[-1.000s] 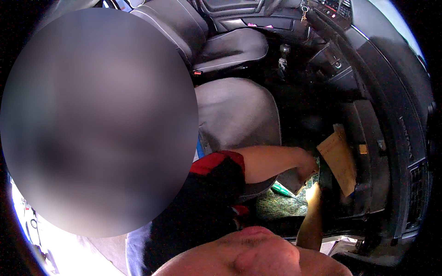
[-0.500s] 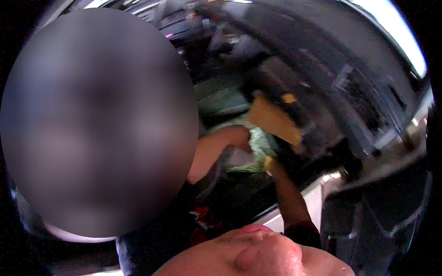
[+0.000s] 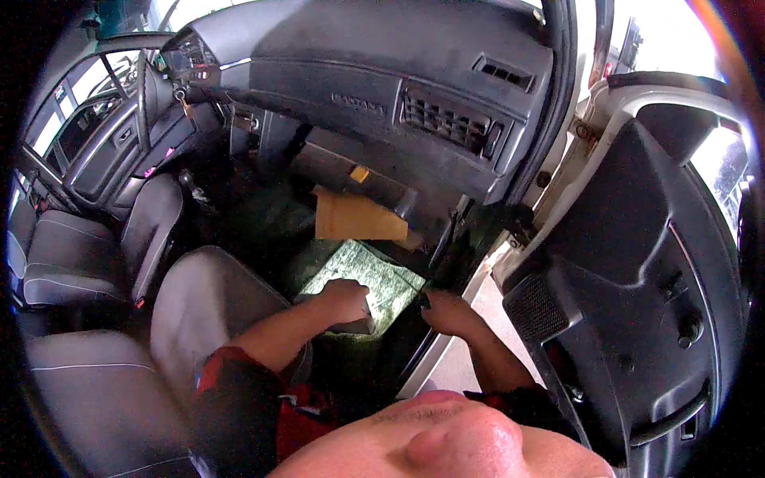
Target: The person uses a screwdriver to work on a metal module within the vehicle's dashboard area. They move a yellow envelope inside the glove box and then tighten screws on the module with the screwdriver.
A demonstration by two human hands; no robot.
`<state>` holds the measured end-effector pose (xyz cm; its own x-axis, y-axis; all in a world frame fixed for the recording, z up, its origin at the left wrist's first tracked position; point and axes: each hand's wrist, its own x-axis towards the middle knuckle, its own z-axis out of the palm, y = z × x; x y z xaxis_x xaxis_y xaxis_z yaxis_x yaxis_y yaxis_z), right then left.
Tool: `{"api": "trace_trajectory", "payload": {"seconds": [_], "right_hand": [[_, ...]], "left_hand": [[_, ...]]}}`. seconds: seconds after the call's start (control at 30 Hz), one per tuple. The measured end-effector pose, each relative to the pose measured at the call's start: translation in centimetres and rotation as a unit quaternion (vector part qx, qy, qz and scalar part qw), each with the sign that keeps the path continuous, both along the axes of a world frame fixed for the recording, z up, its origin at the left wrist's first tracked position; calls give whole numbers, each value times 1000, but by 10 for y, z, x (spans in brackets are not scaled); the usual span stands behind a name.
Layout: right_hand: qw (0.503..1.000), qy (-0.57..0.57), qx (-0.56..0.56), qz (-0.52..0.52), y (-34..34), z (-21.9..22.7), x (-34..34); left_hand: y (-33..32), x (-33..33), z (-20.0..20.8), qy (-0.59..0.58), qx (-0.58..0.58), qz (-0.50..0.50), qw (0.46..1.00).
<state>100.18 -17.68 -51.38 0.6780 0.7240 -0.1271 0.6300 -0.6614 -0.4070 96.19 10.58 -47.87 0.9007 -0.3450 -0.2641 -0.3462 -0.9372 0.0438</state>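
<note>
Head view: lit carpet [image 3: 355,263] lay at frame centre. Left hand [image 3: 347,300] was over it, right hand [image 3: 448,312] just beside its right edge; couldn't tell either's finger state. Work looked under way; amount done or left, unclear.

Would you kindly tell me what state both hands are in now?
Left hand: curled; any held thing unclear.
Right hand: appears curled; any held thing unclear.
</note>
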Motion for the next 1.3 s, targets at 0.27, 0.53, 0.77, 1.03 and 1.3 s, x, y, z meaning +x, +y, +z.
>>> {"api": "trace_trajectory", "payload": {"seconds": [0.27, 0.53, 0.77, 1.03, 1.3], "right_hand": [[965, 207, 124, -98, 25, 66, -23], [927, 250, 279, -10, 50, 46, -52], [905, 424, -12, -39, -22, 73, -45], [743, 588, -198, -250, -181, 129, -150], [709, 607, -258, -251, -189, 165, -153]], "left_hand": [[14, 9, -12, 313, -196, -107, 923], [-5, -18, 67, 169, -213, -32, 962], [10, -20, 75, 110, -123, -66, 984], [28, -19, 66, 94, -196, -92, 972], [26, -20, 65, 75, -215, -99, 969]]}}
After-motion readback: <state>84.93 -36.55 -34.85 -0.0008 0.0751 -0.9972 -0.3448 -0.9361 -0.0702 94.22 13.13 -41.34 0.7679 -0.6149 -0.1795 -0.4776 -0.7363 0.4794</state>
